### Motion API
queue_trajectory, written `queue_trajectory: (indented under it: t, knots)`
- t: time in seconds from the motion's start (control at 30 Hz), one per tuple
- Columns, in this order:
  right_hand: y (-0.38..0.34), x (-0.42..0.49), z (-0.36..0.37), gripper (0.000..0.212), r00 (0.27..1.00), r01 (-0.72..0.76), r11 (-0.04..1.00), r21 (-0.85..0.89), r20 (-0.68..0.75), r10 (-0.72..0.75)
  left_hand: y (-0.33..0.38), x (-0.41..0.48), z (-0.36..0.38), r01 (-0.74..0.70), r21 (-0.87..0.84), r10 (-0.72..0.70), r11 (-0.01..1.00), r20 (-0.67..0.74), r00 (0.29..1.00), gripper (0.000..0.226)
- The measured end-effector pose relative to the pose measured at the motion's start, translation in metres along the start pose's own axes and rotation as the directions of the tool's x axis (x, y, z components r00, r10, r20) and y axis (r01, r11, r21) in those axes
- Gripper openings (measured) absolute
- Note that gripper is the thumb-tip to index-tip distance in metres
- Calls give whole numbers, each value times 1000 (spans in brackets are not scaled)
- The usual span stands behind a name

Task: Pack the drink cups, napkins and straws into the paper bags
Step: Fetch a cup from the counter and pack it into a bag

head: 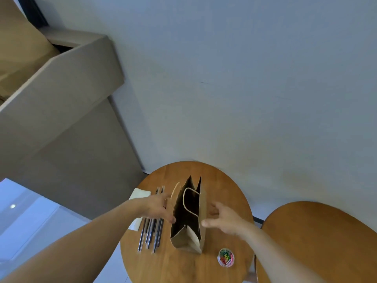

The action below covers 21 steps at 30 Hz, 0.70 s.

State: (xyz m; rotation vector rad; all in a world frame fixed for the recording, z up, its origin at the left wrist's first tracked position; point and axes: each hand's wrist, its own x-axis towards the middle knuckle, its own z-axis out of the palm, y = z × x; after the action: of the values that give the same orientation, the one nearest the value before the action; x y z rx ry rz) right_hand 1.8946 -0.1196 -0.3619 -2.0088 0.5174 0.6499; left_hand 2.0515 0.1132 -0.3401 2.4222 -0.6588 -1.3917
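A brown paper bag [202, 229] stands upright and open-mouthed on the round wooden table [224, 184], its twine handles loose at the rim. My left hand [158, 208] is at the bag's left side with fingers extended, thumb near the bag wall. To the right of the bag my right hand [221, 218] hovers with relaxed, spread fingers, holding nothing. Several black straws [152, 234] in clear wrappers lie left of the bag, partly under my left hand. White napkins [140, 194] lie beyond the straws. No drink cup is in view.
A small clear tub of coloured paper clips [226, 257] sits at the table's near right. A second round wooden table [318, 240] stands to the right. A pale wall rises behind, and a grey stair side fills the left.
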Motion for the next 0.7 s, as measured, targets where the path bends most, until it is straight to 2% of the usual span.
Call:
queue_trajectory:
  t: [0.07, 0.17, 0.23, 0.3, 0.47, 0.7]
  knots:
    - [-13, 4, -15, 95, 1000, 12, 998, -59, -8, -13, 4, -11, -18, 24, 192, -17, 981, -38, 999, 106]
    - [-49, 11, -35, 75, 981, 46, 972, -230, -173, -87, 18, -25, -47, 90, 373, 17, 924, -274, 962, 83]
    - [-81, 13, -45, 66, 950, 99, 942, -320, -253, -186, 29, -34, -68, 148, 398, 43, 905, -431, 901, 74]
    - [-115, 15, -51, 60, 930, 165, 917, -364, -254, -268, 36, -45, -90, 182, 439, 80, 880, -515, 853, 75]
    - [-206, 21, -56, 58, 886, 260, 838, -480, -227, -405, 36, -87, -156, 173, 499, 199, 849, -605, 771, 76]
    - [-356, 27, -51, 55, 753, 328, 752, -572, -322, -573, 0, -169, -269, 109, 467, 338, 877, -763, 551, 72]
